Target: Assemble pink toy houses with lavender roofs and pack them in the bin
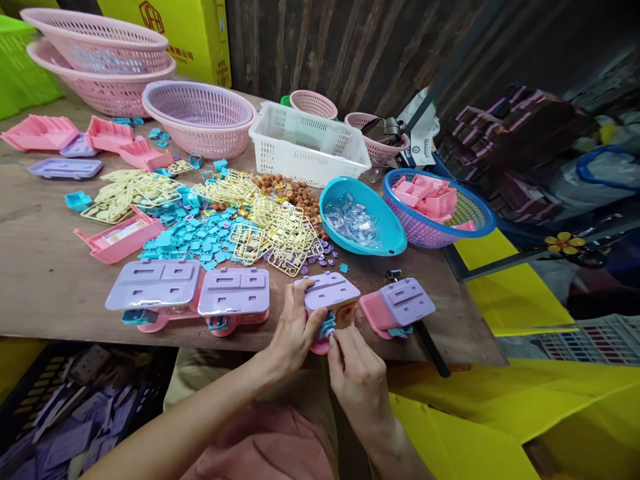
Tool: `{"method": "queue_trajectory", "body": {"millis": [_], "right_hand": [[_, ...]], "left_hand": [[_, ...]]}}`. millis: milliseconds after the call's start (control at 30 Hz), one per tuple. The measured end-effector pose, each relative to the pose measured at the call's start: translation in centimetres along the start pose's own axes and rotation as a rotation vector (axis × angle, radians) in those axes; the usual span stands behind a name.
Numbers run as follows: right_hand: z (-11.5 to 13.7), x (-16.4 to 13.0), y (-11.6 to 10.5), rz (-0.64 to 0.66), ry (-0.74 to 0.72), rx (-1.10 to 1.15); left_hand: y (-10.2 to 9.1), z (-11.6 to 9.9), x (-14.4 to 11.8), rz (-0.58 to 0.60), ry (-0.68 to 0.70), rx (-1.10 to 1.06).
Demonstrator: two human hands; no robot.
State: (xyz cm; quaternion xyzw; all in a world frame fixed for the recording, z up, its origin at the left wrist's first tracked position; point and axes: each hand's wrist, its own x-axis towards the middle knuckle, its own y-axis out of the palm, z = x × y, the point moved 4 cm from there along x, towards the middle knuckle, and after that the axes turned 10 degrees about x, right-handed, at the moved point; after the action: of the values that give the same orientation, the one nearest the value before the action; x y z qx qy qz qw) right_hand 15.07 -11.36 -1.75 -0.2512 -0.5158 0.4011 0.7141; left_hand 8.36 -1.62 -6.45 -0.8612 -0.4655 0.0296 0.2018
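Left hand (291, 328) clamps purple-topped toy (334, 291) from eight o'clock, right hand (359, 368) pinches small purple piece (331, 333) at blue part (326, 323), six o'clock; bracing toy firmly should help.

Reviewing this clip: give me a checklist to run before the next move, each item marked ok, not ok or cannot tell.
1. Left hand steadying the purple-topped toy: ok, thumb at the front.
2. Right hand at the work: ok, its fingertips are by the blue part on the toy.
3. Blue part fully seated: cannot tell, fingers partly cover it.
4. Toy at far right apart from the hands: ok.
5. Black-handled tool wholly on the table: not ok, its handle sticks out past the front edge.
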Motion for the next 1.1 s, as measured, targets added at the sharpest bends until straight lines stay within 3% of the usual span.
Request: {"method": "queue_trajectory", "body": {"millis": [200, 333, 433, 500, 567, 667, 767, 867, 967, 1033, 1100], "right_hand": [[0.4, -0.4, 0.9, -0.055, 0.079, -0.005], [-0.4, -0.4, 0.3, 0.093, 0.147, 0.235], [-3.9, 0.1, -2.7, 0.149, 0.163, 0.255], [-7.7, 0.8, -5.4, 0.147, 0.105, 0.094], [-11.9, 1.4, -6.8, 0.315, 0.056, -0.035], [-16.6, 2.0, -6.6, 0.623, 0.134, -0.128], [-17.0, 2.9, -5.3, 0.724, 0.189, -0.133], [-15.3, 3.6, -4.7, 0.700, 0.258, -0.027], [-15.3, 4.0, -6.6, 0.581, 0.351, 0.126], [-17.5, 4.4, -9.2, 0.401, 0.460, 0.094], [-21.2, 4.6, -11.8, 0.242, 0.632, -0.043]], "left_hand": [[0.2, 0.1, -0.3, -0.004, -0.004, 0.027], [0.2, 0.6, -0.5, 0.066, 0.102, 0.022], [-0.3, 1.0, -0.4, 0.175, 0.205, 0.052], [-0.9, 1.0, -0.2, 0.237, 0.245, 0.111], [-1.5, 0.5, 0.2, 0.265, 0.271, 0.209], [-1.6, -1.0, 1.0, 0.286, 0.352, 0.417], [-0.5, -2.6, 2.0, 0.364, 0.390, 0.672], [0.4, -3.2, 3.1, 0.482, 0.313, 0.868], [0.8, -3.4, 4.1, 0.588, 0.285, 0.932], [1.2, -4.3, 4.8, 0.634, 0.349, 0.885], [2.2, -6.2, 5.7, 0.673, 0.460, 0.798]]}}
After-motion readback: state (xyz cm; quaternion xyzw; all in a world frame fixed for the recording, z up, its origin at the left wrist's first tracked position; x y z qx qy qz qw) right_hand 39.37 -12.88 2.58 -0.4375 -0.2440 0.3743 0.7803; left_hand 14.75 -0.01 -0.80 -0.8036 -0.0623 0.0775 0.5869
